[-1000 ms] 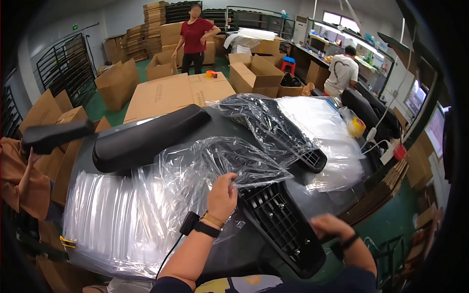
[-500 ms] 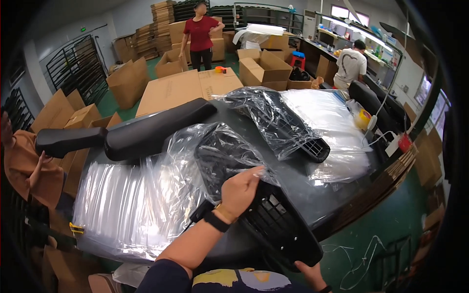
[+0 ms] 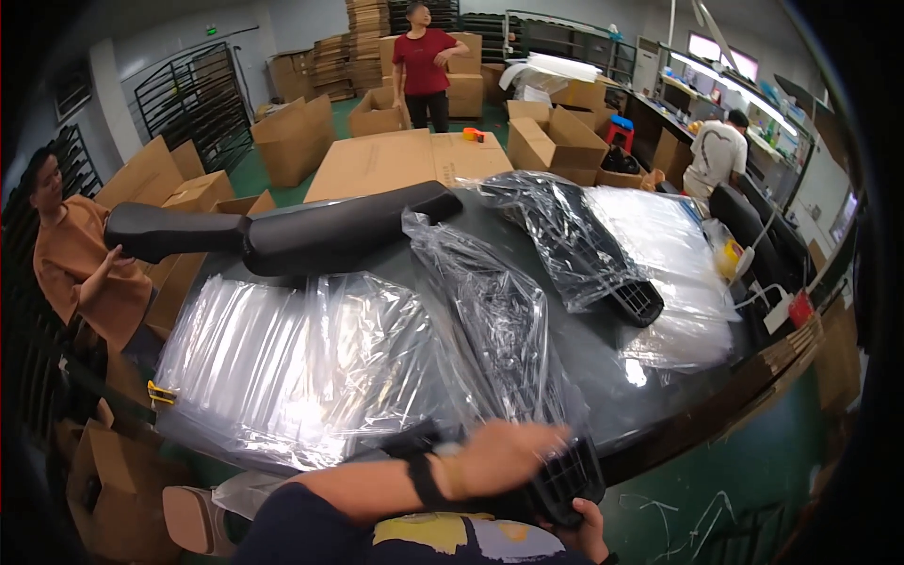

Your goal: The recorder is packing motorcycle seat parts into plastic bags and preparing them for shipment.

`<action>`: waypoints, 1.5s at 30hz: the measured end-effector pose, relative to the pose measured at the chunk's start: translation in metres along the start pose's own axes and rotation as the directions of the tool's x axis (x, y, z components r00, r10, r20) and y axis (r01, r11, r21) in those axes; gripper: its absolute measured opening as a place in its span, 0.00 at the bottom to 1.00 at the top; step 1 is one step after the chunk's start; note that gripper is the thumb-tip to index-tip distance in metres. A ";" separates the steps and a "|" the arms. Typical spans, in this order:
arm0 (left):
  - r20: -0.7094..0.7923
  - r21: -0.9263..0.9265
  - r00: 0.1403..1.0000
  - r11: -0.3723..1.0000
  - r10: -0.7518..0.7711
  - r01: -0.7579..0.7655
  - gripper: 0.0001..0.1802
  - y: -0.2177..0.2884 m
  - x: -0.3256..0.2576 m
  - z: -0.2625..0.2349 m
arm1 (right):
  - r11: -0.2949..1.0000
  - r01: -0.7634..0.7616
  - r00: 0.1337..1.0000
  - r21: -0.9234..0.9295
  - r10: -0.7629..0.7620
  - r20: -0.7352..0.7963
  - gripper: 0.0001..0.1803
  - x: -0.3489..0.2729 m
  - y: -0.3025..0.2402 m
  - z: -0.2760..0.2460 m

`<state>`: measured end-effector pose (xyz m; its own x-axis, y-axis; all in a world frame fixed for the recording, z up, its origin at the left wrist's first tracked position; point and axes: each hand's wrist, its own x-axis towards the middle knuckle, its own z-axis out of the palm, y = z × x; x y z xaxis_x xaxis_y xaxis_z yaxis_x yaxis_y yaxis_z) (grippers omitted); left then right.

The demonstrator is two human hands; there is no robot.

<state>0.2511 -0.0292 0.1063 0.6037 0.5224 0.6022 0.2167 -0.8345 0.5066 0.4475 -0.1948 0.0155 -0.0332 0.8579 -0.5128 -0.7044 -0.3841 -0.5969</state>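
A black motorcycle seat [image 3: 568, 478], its ribbed plastic underside up, lies slanted at the table's near edge. A clear plastic bag [image 3: 494, 315] covers most of it. My left hand [image 3: 504, 459], blurred by motion, is closed on the bag's near edge over the seat. With my right hand [image 3: 591, 532] I grip the seat's bare near end, fingers partly hidden. Beside the seat on the left lies a stack of clear plastic bags [image 3: 273, 363]. A second bagged seat [image 3: 574, 235] rests farther right.
A long unwrapped black seat [image 3: 348, 226] lies along the far left of the table; a co-worker [image 3: 89, 254] there holds a similar seat [image 3: 174, 234]. More bags [image 3: 669, 292] lie at right. A flat carton [image 3: 377, 165] adjoins the far edge. Two other people stand farther back.
My left hand has moved down toward me, drawing the bag farther over the seat. The seat's near end has shifted slightly left, with my right hand still on it. The view has shifted.
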 end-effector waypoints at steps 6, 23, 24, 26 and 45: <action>0.247 -0.112 0.969 0.993 -0.019 0.048 0.32 0.001 0.005 -0.018 | 0.997 0.026 0.996 0.066 -0.032 0.081 0.27 0.063 -0.026 0.038; 0.038 0.040 0.772 0.773 -0.635 0.634 0.11 -0.150 -0.110 -0.054 | 0.893 0.347 0.847 -0.287 -0.167 0.505 0.19 0.427 -0.148 0.354; 0.033 0.051 0.763 0.763 -0.646 0.644 0.12 -0.150 -0.112 -0.055 | 0.875 0.333 0.831 -0.352 -0.096 0.548 0.21 0.398 -0.137 0.340; 0.060 0.091 0.783 0.785 -0.619 0.613 0.13 -0.147 -0.110 -0.062 | 0.830 0.271 0.872 -0.488 0.004 0.490 0.21 0.357 -0.128 0.280; 0.017 0.554 0.674 0.568 -0.738 0.608 0.12 -0.151 -0.154 -0.087 | 0.966 0.206 0.920 -0.154 -0.245 -0.305 0.17 0.314 -0.272 -0.071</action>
<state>0.0584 0.0311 -0.0091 0.2601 0.9653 0.0217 0.9155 -0.2537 0.3123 0.6790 0.1548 -0.0264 0.3583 0.7795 -0.5138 -0.5782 -0.2468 -0.7777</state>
